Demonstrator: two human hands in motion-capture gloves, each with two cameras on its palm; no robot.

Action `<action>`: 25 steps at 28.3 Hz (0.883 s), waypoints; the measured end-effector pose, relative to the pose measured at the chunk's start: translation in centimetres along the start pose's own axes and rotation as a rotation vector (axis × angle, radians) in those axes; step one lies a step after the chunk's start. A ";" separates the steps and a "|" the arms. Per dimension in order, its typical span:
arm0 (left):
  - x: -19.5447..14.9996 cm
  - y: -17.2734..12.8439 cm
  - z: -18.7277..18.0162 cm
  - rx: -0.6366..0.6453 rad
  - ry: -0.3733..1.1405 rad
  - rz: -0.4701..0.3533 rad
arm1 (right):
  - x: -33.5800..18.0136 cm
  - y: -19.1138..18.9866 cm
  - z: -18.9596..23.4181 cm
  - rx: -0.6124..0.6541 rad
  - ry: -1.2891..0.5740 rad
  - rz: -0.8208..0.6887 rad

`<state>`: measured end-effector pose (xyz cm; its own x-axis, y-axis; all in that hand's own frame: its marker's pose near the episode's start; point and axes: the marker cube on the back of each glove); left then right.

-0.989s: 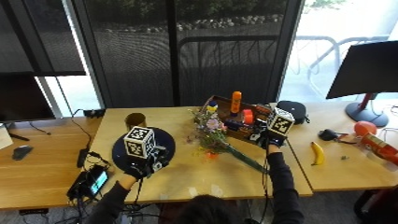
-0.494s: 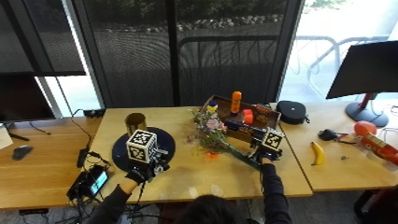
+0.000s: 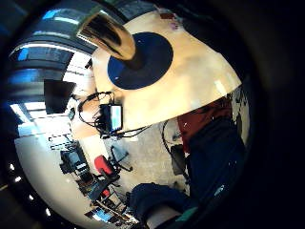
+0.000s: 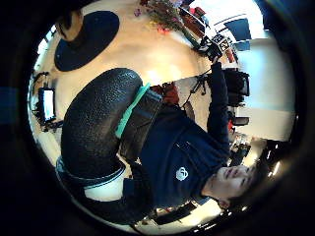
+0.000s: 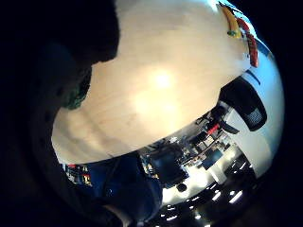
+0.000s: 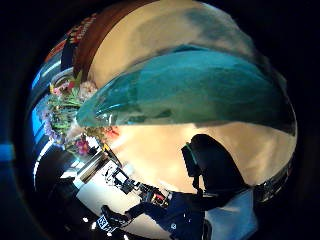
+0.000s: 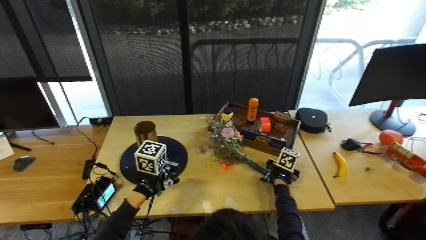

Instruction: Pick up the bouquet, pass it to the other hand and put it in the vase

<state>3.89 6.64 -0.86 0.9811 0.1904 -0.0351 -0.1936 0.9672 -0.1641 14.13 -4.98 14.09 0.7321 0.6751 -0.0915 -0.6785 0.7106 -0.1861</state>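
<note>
From above, the bouquet (image 7: 229, 145) lies on the table (image 7: 200, 192), flowers toward the brown tray (image 7: 283, 131), green stems slanting toward the near edge. The right hand (image 7: 279, 175) sits at the stem end, but whether its fingers grip cannot be told here. The left hand (image 7: 150, 186) hovers near the table's front edge, just beside the dark round mat (image 7: 180, 155); the vase (image 7: 145, 132) stands on the mat's far rim. Bare wood lies between the hands and between bouquet and mat. A banana (image 7: 340, 164) lies on the next table, well apart.

Left little-finger view: the vase (image 3: 107, 36) stands on the mat (image 3: 147, 59), bare table (image 3: 190, 86) running to its edge, and a cabled device (image 3: 114, 117) on the neighbouring table.

Left thumb view: a black thumb (image 4: 96, 132) curls across, holding nothing (relaxed); mat (image 4: 91, 32) and bouquet (image 4: 165, 14) lie beyond.

Right little-finger view: mostly bare table (image 5: 161, 85), the banana (image 5: 231, 21) far off.

Right thumb view: the green stems (image 6: 190, 90) fill the frame, close to the palm, flowers (image 6: 67, 110) at their end; the grasp cannot be confirmed.
</note>
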 end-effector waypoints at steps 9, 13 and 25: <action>0.4 -0.8 0.0 -0.021 -0.029 -0.003 | -0.6 0.3 1.1 0.087 -0.075 0.027; 1.0 -0.6 0.1 -0.025 -0.042 0.007 | -1.6 1.2 2.1 0.084 -0.070 0.064; 1.6 -0.8 1.8 -0.091 -0.059 0.020 | -1.3 1.6 4.0 0.270 -0.109 0.222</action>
<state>5.61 6.43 1.04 0.9751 0.2212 0.0182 -0.2096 0.9446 -0.2527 11.80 -3.93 17.86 0.5645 0.8254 0.0066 -0.8222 0.5616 0.0928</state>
